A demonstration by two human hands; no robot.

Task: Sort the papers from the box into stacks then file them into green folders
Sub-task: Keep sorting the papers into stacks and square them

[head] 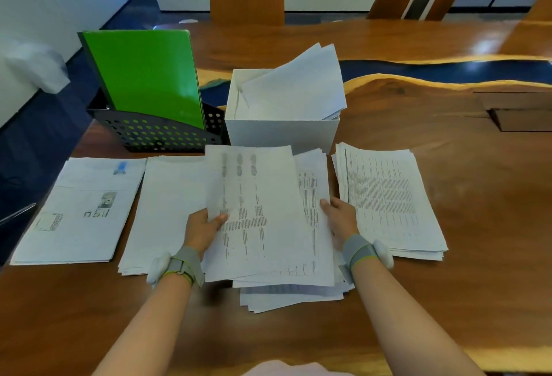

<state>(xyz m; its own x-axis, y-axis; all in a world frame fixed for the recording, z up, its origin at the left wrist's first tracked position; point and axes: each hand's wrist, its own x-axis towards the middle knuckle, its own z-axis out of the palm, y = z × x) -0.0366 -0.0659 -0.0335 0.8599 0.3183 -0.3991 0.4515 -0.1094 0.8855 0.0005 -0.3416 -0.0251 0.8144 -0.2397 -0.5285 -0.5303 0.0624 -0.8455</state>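
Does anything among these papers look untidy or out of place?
Yes. The papers in the white box stick out tilted past its right rim. The middle stack beneath the held sheet is fanned and askew, unlike the neat left stack.

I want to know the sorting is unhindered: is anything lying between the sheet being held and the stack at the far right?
Nothing visible does. The left hand and right hand hold the sheet above the middle pile; the right stack lies just beside it, uncovered.
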